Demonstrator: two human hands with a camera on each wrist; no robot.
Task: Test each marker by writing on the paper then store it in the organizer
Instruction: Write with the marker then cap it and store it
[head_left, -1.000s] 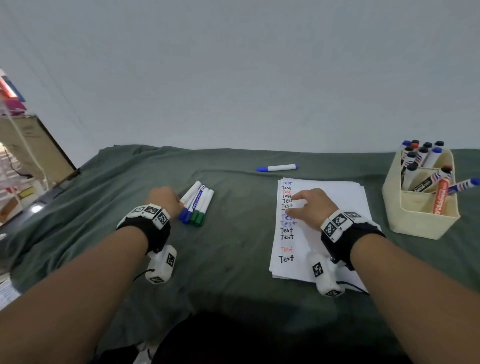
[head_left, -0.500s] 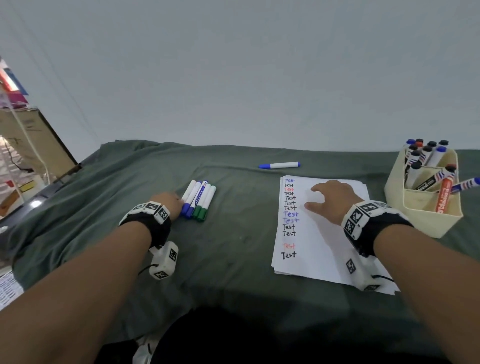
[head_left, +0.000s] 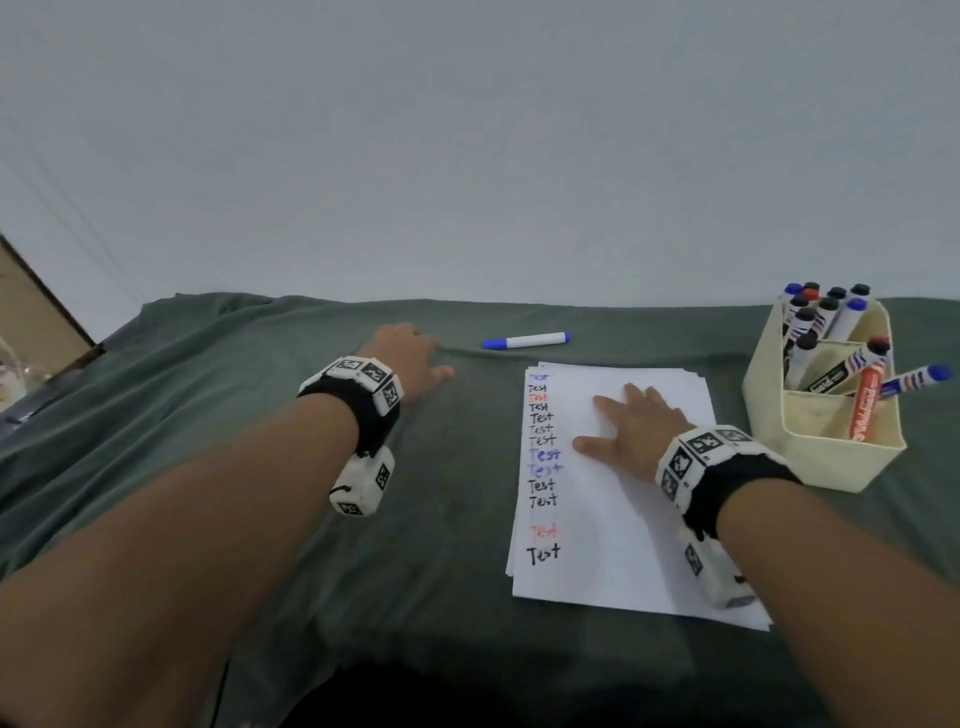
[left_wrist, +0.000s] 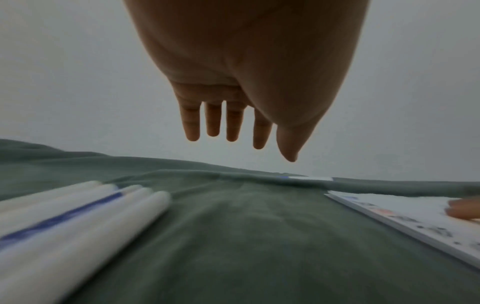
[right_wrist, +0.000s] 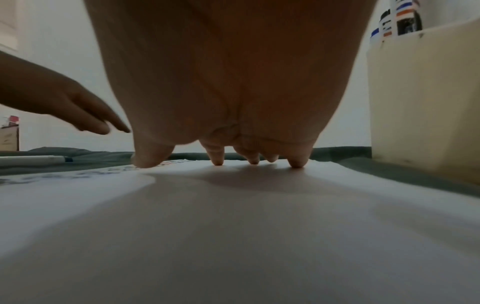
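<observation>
The right hand (head_left: 636, 431) lies flat, fingers spread, on the paper (head_left: 623, 519). The left hand (head_left: 410, 358), fingers straight and holding nothing, hovers above the green-draped surface (head_left: 441, 519), a blue-capped marker (head_left: 524, 341) at its three o'clock. The organizer (head_left: 826, 447) of markers stands at the paper's two o'clock.

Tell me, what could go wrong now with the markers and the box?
The open left hand hovers above the green cloth, reaching toward the lone blue-capped white marker. A clumsy touch might roll it away. The cream plastic organizer looks crowded, and one blue-capped striped marker leans over its rim, so it could tip out. The flat right hand might smear fresh ink on the white paper stack.
</observation>
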